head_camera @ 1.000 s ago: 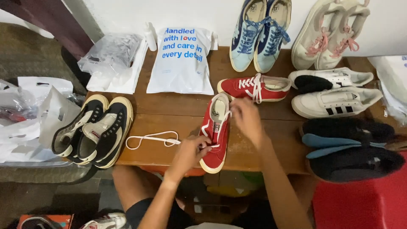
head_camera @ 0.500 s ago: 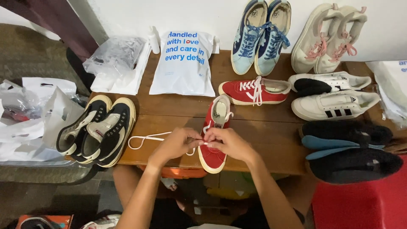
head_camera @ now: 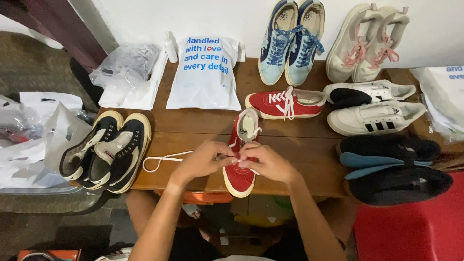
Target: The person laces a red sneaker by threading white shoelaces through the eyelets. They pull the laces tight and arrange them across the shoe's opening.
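Lace [head_camera: 162, 159] is pinched by both hands, left [head_camera: 200, 162] and right [head_camera: 263, 162], fingertips closed together over a red shoe [head_camera: 240, 154]. The shoe is set toe-first at the table [head_camera: 193, 128] edge, seemingly for reach.

A flat white pouch [head_camera: 204, 75] with blue print lies at the table's far middle. Left of it sits a crumpled clear plastic bag [head_camera: 126, 67]. Another white bag [head_camera: 447, 99] lies far right.

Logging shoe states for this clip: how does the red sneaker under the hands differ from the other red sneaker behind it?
The red canvas sneaker under the hands points toe toward the person; the red canvas sneaker behind it lies crosswise, toe to the left. The near one has a loose white lace trailing onto the wooden table, worked by the left hand and right hand; the far one is fully laced. Both share white soles.
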